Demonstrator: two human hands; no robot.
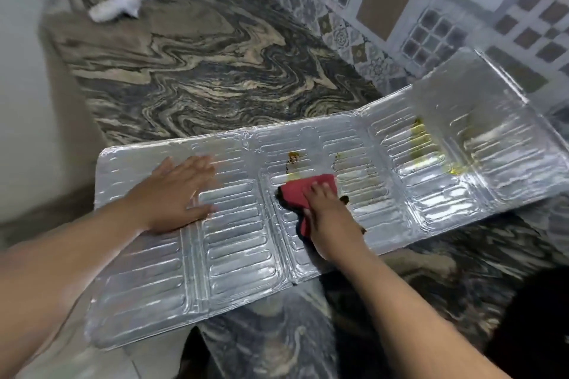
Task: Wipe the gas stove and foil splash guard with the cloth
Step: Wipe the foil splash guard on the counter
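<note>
The silver foil splash guard (234, 258) lies flat across the marbled counter, its left end hanging past the counter's edge. My left hand (172, 194) rests flat on its left panel, fingers spread. My right hand (329, 215) presses a red cloth (300, 194) onto the middle panel. Brown stains (292, 158) sit just beyond the cloth. Yellow greasy streaks (425, 148) mark the right panel, which bends upward toward the wall. No gas stove is in view.
The marbled counter (200, 71) stretches behind the guard to a patterned tile wall (385, 3). A white crumpled rag (114, 8) lies in the far left corner. A dark shape (535, 326) fills the lower right. Floor tiles show at bottom left.
</note>
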